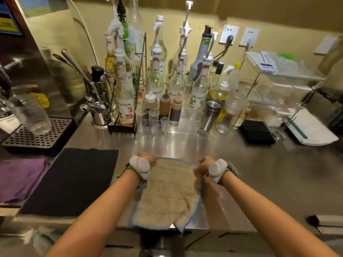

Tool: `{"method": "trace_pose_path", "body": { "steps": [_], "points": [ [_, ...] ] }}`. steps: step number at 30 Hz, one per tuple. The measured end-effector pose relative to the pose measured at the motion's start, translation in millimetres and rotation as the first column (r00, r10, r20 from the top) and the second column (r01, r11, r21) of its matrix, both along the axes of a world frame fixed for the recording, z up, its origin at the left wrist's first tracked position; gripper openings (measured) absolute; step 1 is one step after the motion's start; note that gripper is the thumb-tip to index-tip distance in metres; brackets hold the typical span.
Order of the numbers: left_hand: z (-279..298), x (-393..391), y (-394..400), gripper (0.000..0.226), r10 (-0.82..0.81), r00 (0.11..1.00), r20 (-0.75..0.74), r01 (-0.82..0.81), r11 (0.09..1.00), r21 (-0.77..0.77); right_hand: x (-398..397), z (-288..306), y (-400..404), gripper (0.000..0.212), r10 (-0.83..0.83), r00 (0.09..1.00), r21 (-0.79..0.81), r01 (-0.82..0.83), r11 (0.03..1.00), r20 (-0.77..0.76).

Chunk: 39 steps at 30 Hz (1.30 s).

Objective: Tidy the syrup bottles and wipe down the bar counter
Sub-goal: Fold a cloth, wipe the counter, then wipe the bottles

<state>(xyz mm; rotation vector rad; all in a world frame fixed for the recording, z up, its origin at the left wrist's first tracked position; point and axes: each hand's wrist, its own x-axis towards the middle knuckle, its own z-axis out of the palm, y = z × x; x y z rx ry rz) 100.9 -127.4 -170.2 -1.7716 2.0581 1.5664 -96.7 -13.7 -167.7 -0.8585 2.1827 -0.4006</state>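
Gripping the far corners of a beige cloth (167, 193), the left hand (146, 160) and right hand (204, 166) are clenched on its blue-edged hem, spreading it over the steel counter (259, 173). Syrup bottles (126, 101) behind read "MONIN". Both forearms reach forward, wrists level.

We cannot see the fingers of the left hand (146, 160); the wrist device (140, 166) covers them. The poster (9, 17) is cut off by the edge.
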Motion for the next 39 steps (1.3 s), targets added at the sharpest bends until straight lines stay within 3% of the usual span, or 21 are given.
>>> {"method": "trace_pose_path", "body": {
  "steps": [4, 6, 8, 10, 11, 13, 14, 16, 19, 26, 39],
  "points": [
    [-14, -15, -29, 0.041, 0.098, 0.992, -0.077, -0.098, 0.995, 0.002, -16, -3, -27, 0.048, -0.095, 0.995, -0.078, 0.094, 0.992, -0.005],
    [-17, -21, -35, 0.040, 0.210, 0.962, -0.176, -0.214, 0.977, -0.002, -19, -2, -37, 0.029, -0.153, 0.988, -0.151, 0.153, 0.977, 0.012],
    [-16, -27, -35, 0.038, 0.336, 0.929, -0.158, -0.354, 0.930, -0.103, -15, 2, -44, 0.010, -0.253, 0.967, -0.252, 0.250, 0.935, 0.018],
    [-17, -33, -31, 0.032, 0.449, 0.887, -0.108, -0.462, 0.865, -0.197, -9, -5, -51, 0.020, -0.303, 0.952, -0.277, 0.301, 0.913, 0.035],
    [-19, -35, -27, 0.030, 0.459, 0.871, -0.178, -0.484, 0.863, -0.144, -4, -10, -50, 0.023, -0.277, 0.958, -0.260, 0.288, 0.922, 0.078],
    [-27, -36, -14, 0.033, 0.373, 0.861, -0.345, -0.374, 0.925, 0.066, 14, -21, -46, 0.012, -0.154, 0.965, -0.195, 0.196, 0.961, 0.211],
    [-28, -36, -8, 0.039, 0.298, 0.881, -0.366, -0.267, 0.954, 0.134, 21, -26, -46, 0.026, -0.087, 0.972, -0.167, 0.125, 0.978, 0.219],
    [-41, -39, -4, 0.054, 0.121, 0.960, -0.253, -0.099, 0.990, 0.097, 30, -40, -43, 0.051, 0.093, 0.991, -0.081, -0.085, 0.993, 0.096],
    [-41, -47, -6, 0.066, -0.124, 0.992, 0.010, 0.125, 0.989, -0.077, 34, -48, -46, 0.064, 0.336, 0.940, 0.046, -0.334, 0.941, -0.051],
    [-64, -59, -8, 0.078, -0.251, 0.933, 0.258, 0.306, 0.931, -0.201, 30, -70, -61, 0.067, 0.371, 0.907, 0.123, -0.353, 0.928, -0.200],
    [-60, -50, -10, 0.076, -0.312, 0.905, 0.288, 0.370, 0.912, -0.175, 34, -73, -60, 0.070, 0.383, 0.901, 0.118, -0.365, 0.923, -0.206]
  ]
}}
